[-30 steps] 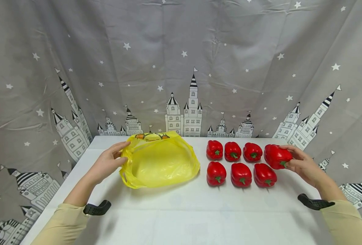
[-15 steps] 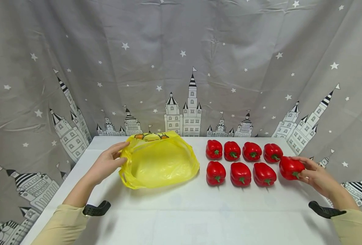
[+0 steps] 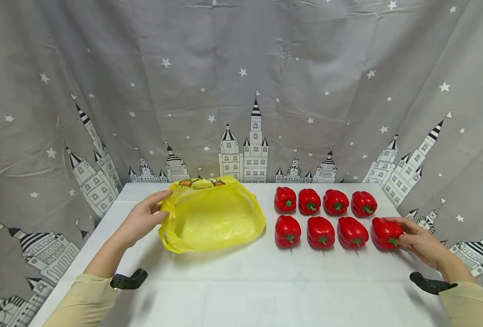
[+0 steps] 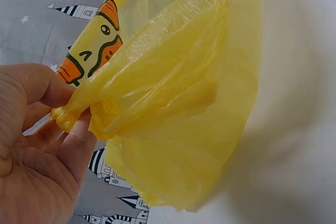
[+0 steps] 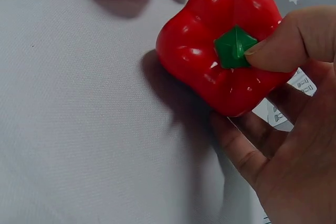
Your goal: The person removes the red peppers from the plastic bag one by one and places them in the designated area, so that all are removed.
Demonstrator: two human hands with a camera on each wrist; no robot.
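Note:
My left hand (image 3: 143,219) pinches the gathered edge of a yellow plastic bag (image 3: 214,222), whose mouth gapes toward me in the head view. A cartoon print (image 4: 100,40) shows on the bag's back side in the left wrist view. At the right end of the front row, my right hand (image 3: 421,243) grips a red bell pepper (image 3: 385,232). Seen from the right wrist, the thumb lies against the green stem (image 5: 236,48) and the other fingers go round the pepper's side and underneath. The pepper sits close on the white tabletop, level with its row.
Several more red bell peppers stand in two rows right of the bag, a back row (image 3: 309,201) and a front row (image 3: 321,233). The white table (image 3: 257,295) ends at a grey curtain (image 3: 306,54) printed with castles and stars.
My right hand has set a bell pepper at the back row's right end, let it go, and brought another to the front row's right end. The left hand and bag stay put.

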